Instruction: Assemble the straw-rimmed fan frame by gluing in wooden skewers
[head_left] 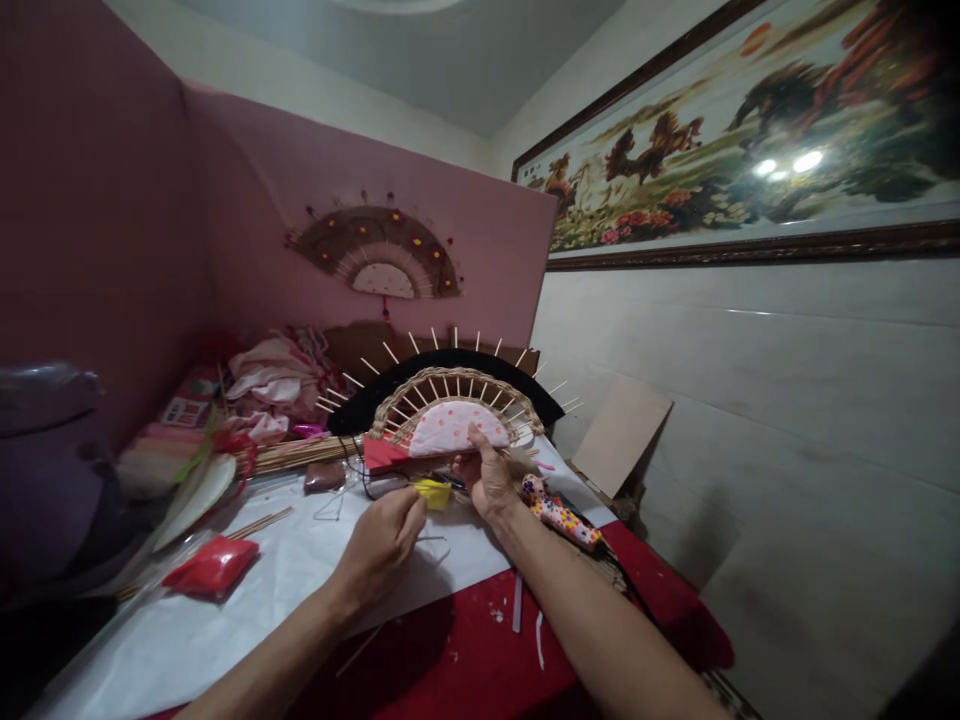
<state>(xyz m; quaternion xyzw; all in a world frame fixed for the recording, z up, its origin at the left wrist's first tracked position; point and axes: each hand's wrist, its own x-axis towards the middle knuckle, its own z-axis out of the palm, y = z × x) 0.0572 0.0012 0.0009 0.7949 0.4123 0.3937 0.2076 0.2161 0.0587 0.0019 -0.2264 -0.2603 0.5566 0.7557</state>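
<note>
A handmade fan [442, 430] stands upright over the table, with a pink dotted half-round panel, thin radiating sticks, a braided arch and a black outer band [375, 388]. My right hand [489, 475] grips its lower edge, thumb on the panel's front and fingers underneath. Closed in a pinch, my left hand [390, 525] is below and left of the fan; what lies between its fingertips is hidden. A black cord [365, 480] hangs from the fan's left side and loops close to those fingers. Just beyond them lies something yellow [433, 493].
Left on the white sheet [292, 560] are a red packet [212, 567] and a brown packet [325, 477]. Bundled sticks [292, 455] and pink cloth [270, 375] lie behind. A patterned glue gun-like object [561, 512] sits right. A finished fan [382, 250] hangs on the pink board.
</note>
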